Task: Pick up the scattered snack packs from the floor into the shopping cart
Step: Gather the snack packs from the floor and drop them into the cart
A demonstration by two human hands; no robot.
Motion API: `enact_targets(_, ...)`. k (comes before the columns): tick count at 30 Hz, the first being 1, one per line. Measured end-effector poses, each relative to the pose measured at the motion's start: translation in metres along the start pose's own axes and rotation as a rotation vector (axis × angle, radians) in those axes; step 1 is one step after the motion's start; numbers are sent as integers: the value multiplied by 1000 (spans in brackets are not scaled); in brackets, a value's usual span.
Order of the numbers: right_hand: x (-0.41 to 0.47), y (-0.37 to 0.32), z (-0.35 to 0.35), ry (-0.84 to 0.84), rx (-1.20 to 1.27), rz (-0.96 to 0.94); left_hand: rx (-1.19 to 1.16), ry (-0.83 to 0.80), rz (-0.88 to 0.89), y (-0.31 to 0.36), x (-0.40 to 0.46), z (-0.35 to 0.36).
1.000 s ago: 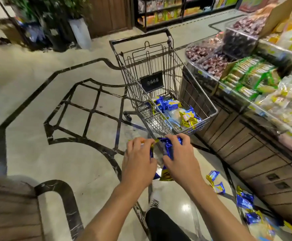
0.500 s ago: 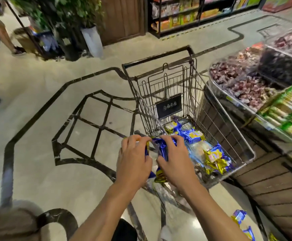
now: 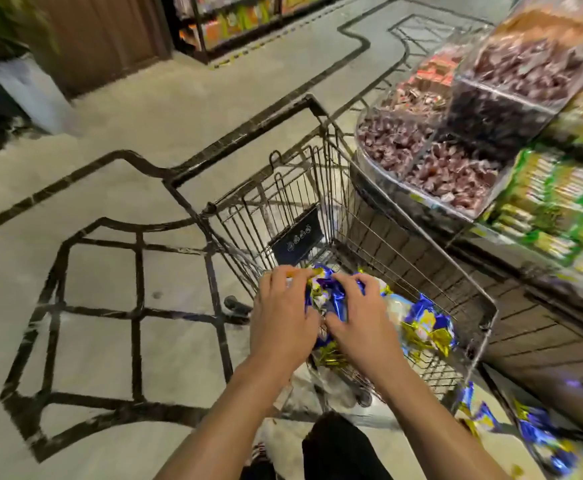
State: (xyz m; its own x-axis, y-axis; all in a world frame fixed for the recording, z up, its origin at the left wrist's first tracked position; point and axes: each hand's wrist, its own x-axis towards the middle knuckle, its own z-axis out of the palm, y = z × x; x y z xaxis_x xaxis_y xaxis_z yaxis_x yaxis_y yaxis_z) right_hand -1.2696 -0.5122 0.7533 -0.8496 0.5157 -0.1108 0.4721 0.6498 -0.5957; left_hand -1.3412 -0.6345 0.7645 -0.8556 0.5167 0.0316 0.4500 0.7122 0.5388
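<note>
Seen from above, a person's left hand (image 3: 283, 317) and right hand (image 3: 361, 323) together hold a bunch of blue-and-gold snack packs (image 3: 328, 299) over the near end of a wire shopping cart (image 3: 421, 271) — each grip curled around the bundle, fingers pressing the wrappers. More packs (image 3: 425, 327) lie inside the cart basket, and others (image 3: 539, 434) remain scattered on the floor (image 3: 110, 306) at lower right (blurred), beside a display of bulk candy bins (image 3: 456, 161).
</note>
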Motion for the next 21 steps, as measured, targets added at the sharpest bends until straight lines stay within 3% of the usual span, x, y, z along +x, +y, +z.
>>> enact_targets(9,94,32,-8,50,25,197,50,-137,109,-10,125,34)
enact_targets(21,234,103,66,-31,32,381,173,-356,195,-57,254,152)
